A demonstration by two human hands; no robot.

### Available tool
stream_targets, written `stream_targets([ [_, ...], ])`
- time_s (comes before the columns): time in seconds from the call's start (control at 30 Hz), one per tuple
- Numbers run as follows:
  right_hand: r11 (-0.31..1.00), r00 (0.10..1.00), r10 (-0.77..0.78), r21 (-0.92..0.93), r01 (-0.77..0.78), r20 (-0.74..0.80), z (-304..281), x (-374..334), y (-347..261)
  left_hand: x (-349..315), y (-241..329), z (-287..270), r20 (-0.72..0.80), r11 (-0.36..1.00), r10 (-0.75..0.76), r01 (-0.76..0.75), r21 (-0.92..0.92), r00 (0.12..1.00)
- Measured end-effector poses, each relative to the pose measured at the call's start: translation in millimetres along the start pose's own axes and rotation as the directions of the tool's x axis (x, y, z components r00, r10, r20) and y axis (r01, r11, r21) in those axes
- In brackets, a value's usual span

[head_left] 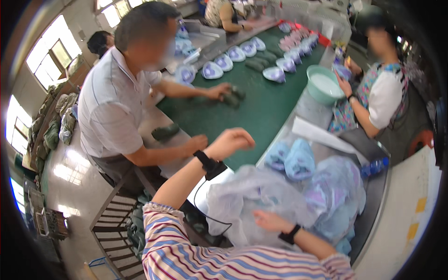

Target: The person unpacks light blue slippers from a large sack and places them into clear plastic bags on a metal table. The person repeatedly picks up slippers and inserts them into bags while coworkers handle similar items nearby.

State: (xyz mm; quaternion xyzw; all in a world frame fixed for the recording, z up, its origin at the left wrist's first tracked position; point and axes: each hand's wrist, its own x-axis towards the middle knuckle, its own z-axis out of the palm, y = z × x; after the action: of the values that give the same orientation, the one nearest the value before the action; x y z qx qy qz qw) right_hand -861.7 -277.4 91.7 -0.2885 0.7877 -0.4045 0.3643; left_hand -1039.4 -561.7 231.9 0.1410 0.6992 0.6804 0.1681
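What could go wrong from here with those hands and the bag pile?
The left hand is raised over the green belt near a co-worker's hand; they might collide. The cable from the left wrist band hangs loose and could snag. The right hand presses on a thin plastic bag, which might slide or tear.
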Motion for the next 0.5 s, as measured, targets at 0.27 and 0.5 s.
stream_targets([
  [0.27, 0.948, 0.956, -0.086, -0.318, -0.008, -0.279, -83.7, 66.1, 0.2, -146.7, -144.8, 128.8, 0.085, 0.233, -0.01, -0.08, 0.969, 0.996],
  [0.5, 0.848, 0.927, -0.204, -0.53, 0.007, -0.314, -106.6, 85.0, 18.4, -144.6, -140.3, 98.2, -0.347, 0.222, -0.161, 0.376, 0.9, 0.924],
])
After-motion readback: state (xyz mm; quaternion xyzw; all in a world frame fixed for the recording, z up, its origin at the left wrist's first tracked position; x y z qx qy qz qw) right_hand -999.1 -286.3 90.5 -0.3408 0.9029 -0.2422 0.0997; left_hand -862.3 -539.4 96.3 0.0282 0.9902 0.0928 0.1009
